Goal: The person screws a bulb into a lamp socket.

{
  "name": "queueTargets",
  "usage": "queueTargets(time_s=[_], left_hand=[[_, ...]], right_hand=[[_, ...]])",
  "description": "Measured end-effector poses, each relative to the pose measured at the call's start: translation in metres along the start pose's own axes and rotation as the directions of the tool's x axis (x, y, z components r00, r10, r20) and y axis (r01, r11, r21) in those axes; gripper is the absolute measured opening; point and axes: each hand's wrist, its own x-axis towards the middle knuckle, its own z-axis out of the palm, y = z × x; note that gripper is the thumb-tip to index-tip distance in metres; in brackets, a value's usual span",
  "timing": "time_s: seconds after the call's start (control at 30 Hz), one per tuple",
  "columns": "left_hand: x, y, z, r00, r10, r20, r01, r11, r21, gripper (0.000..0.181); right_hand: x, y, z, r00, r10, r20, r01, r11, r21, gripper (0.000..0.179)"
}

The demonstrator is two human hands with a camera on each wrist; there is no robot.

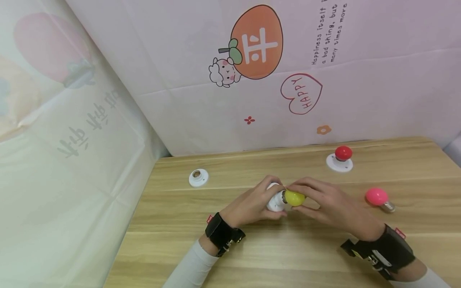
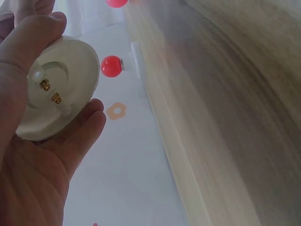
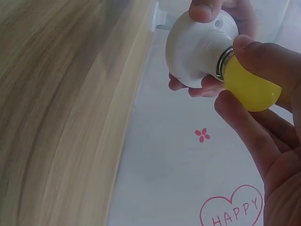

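Observation:
Above the middle of the table, my left hand (image 1: 255, 202) grips a white round lamp holder (image 1: 275, 203) by its base. The left wrist view shows the flat back of the lamp holder (image 2: 70, 99) with two brass screws. My right hand (image 1: 329, 202) pinches a yellow light bulb (image 1: 294, 198) between thumb and fingers. In the right wrist view the yellow bulb (image 3: 249, 84) sits at the mouth of the lamp holder (image 3: 200, 52), a ring of its metal thread showing between them. The rest of the thread is hidden inside the socket.
An unfilled white lamp holder (image 1: 199, 177) lies on the wooden table (image 1: 162, 248) at the back left. Another lamp holder (image 1: 339, 164) at the back right carries a red bulb (image 1: 343, 153). A pink bulb (image 1: 377, 197) lies loose beyond my right hand. A printed cloth (image 1: 180, 120) hangs behind the table.

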Motion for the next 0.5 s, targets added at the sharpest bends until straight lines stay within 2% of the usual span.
queueTargets(time_s=[0.2, 0.5], left_hand=[[-0.0002, -0.0005, 0.0006, 1.0, 0.001, 0.005, -0.001, 1.0, 0.006, 0.054], [-0.0004, -0.0017, 0.0003, 1.0, 0.012, 0.004, -0.012, 1.0, 0.01, 0.056]], right_hand=[[-0.0011, -0.0004, 0.0032, 1.0, 0.022, -0.009, -0.022, 1.0, 0.005, 0.051], [-0.0004, -0.001, 0.0072, 0.999, 0.02, -0.039, -0.02, 1.0, 0.005, 0.058]])
